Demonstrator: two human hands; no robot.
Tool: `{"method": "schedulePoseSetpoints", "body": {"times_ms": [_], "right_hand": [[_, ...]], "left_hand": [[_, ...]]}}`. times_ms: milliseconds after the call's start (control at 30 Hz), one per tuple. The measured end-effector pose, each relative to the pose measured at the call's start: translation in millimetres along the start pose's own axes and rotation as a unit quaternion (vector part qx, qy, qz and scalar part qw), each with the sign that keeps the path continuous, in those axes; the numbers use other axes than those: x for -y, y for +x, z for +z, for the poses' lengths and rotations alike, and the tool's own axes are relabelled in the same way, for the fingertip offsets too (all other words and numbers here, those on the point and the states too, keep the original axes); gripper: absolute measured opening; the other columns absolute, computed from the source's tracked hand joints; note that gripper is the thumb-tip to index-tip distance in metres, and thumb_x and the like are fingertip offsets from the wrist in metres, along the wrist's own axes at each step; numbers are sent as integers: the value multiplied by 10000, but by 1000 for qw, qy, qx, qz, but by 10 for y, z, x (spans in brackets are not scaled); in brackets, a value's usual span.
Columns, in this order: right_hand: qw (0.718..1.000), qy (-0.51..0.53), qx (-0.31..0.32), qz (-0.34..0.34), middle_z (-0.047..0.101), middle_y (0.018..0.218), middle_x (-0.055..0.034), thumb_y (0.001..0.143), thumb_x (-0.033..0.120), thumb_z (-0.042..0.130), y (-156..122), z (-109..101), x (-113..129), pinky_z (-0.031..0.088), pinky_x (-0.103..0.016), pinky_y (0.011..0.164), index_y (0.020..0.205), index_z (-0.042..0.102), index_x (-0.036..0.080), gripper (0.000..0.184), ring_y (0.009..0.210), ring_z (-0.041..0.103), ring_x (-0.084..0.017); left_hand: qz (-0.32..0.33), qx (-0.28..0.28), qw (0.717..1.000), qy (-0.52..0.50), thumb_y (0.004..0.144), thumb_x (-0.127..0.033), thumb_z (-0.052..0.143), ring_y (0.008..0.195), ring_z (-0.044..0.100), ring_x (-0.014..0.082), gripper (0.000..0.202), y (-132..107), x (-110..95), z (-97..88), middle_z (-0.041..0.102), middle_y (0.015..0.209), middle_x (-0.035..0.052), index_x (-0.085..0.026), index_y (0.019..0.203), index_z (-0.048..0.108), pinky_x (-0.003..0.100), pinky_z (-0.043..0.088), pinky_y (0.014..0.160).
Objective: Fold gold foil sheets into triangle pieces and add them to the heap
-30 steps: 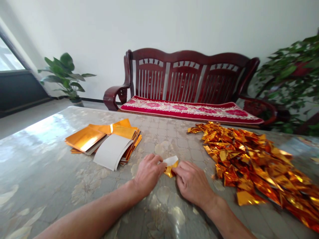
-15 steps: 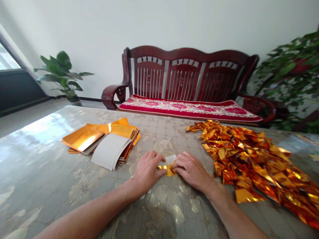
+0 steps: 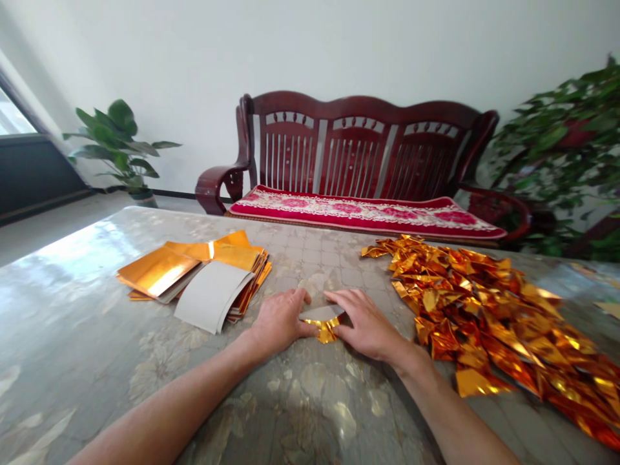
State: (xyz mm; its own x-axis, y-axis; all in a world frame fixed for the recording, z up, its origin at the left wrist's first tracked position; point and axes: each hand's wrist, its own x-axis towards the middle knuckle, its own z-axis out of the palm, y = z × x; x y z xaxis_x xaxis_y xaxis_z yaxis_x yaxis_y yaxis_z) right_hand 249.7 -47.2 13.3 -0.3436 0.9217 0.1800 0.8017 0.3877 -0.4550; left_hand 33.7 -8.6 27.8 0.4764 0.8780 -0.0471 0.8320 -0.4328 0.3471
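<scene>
Between my two hands, just above the tabletop, is a partly folded sheet of gold foil paper, its grey back facing up and a gold fold along its near edge. My left hand grips its left end, thumb at the near side and fingers at the far side. On the right end, my right hand holds it the same way. Left of my hands lies a stack of flat gold foil sheets, with grey-backed sheets on its near side. A heap of folded gold paper pieces spreads to the right.
The table has a shiny floral cover. Beyond its far edge stands a dark wooden bench with a red floral cushion. Potted plants stand on both sides. A clear plastic bag lies at the far right.
My fingers have spread along the foil paper's two ends, and more of its grey back shows. My right hand's fingers have straightened from a pinch.
</scene>
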Motion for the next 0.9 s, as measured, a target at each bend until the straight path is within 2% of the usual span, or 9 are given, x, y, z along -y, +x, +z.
{"method": "schedulePoseSetpoints", "body": {"times_ms": [133,267,467,567,700,800,900], "right_hand": [[1000,-17,18,4,593,1251,-55,744,149,640,23,-36,30,382,-391,1034,1340,552,246,610,1156,468,-237],[1000,-10,15,-3,600,1200,-43,730,128,654,29,-55,54,401,-374,990,1190,638,258,478,1113,484,-228],[1000,3,-11,11,675,1054,-26,707,132,705,45,-54,6,429,-352,875,1097,655,250,411,1013,540,-225],[999,23,-21,39,691,964,-8,714,180,736,56,-41,-78,425,-327,815,989,690,243,286,945,564,-210],[998,45,-19,42,679,838,10,754,184,713,58,-29,-173,408,-312,797,825,722,243,93,907,575,-191],[998,49,-24,42,668,793,9,769,160,694,45,-22,-186,402,-309,789,769,727,240,86,886,573,-185],[997,46,-39,41,668,796,8,776,139,685,27,-3,-155,398,-314,802,774,727,243,113,882,566,-186]], "left_hand": [[-17,15,1000,-15,690,-546,768,874,651,222,447,22,5,-3,673,911,8,-247,983,612,261,408,677],[-9,-8,1000,-19,680,-469,774,898,638,229,354,34,-6,15,667,922,18,-239,905,628,261,396,680],[-7,-1,997,-81,739,-348,723,714,615,175,197,33,-24,29,657,739,-31,-236,883,650,241,320,582],[9,-9,995,-100,769,-312,698,697,601,160,109,23,-17,42,660,729,-32,-225,817,653,238,299,571],[48,-35,993,-104,793,-250,673,747,603,162,51,-8,-12,80,662,761,-24,-220,779,635,238,336,608],[83,-67,992,-73,820,-214,647,816,603,173,32,-48,-24,105,658,797,-14,-221,799,624,250,369,681],[101,-77,991,-41,845,-209,629,852,599,183,26,-78,-36,120,658,826,-7,-225,827,620,266,381,730]]}}
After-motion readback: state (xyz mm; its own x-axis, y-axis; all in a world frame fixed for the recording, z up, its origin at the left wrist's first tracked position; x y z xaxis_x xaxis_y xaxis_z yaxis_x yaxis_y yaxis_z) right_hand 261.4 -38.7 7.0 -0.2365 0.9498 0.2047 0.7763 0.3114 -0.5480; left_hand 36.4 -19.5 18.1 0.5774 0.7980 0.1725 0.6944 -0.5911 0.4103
